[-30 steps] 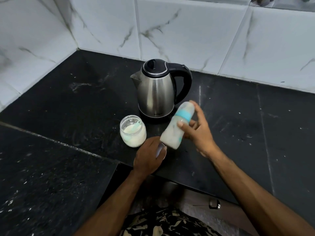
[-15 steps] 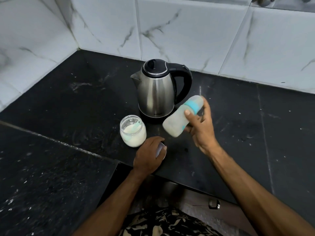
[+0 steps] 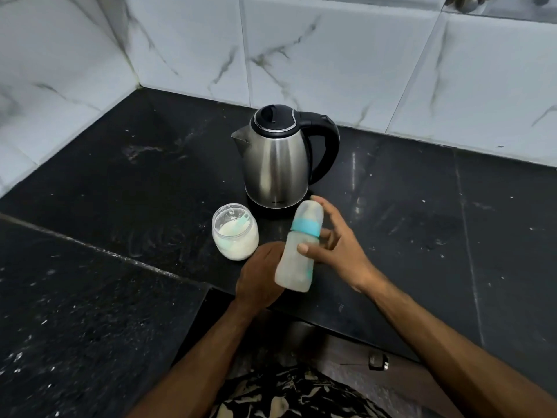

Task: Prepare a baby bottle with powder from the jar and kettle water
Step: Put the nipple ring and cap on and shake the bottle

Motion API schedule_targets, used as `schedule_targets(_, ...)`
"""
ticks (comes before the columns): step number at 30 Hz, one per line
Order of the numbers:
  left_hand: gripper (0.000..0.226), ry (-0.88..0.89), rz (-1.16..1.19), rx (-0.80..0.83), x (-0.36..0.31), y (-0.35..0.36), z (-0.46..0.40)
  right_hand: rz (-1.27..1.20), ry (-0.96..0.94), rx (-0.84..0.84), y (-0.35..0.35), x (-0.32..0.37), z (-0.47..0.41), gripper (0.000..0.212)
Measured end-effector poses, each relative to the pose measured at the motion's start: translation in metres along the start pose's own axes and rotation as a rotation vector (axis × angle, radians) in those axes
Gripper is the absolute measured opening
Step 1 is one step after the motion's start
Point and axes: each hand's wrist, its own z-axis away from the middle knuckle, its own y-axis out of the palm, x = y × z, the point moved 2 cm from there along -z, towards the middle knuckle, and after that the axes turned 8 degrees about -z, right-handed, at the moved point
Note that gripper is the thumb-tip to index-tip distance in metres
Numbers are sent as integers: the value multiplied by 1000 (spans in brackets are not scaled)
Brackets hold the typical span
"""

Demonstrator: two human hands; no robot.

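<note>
The right hand [image 3: 337, 251] holds the capped baby bottle [image 3: 298, 251] in the air just in front of the kettle [image 3: 277, 164], thumb pressed on its near side and fingers spread along the far side. The bottle's long axis runs nearly upright, cap end tipped away toward the kettle, base pointing back toward the person. Its contents look cloudy white, so powder and water are probably already inside and mixing appears to be the step in hand.

The left hand [image 3: 260, 276] rests curled on the black countertop [image 3: 422, 221], directly beside the bottle's base; whether it covers something is hidden. The open powder jar [image 3: 235, 235], a pale scoop lying in it, stands just left of both hands, so the left hand is nearer to it. The kettle's handle faces right, toward the bottle-holding hand.
</note>
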Motion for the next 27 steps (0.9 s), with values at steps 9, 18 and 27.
schedule_targets(9, 35, -43, 5, -6, 1, 1, -2, -174, -65, -168, -5, 15, -7, 85)
schedule_targets(18, 39, -26, -12, -13, 3, 4, -1, -279, -130, -307, -13, 17, -15, 84)
schedule_targets(27, 35, -24, -12, 3, 5, 5, -2, -232, -124, -289, -15, 19, -15, 81)
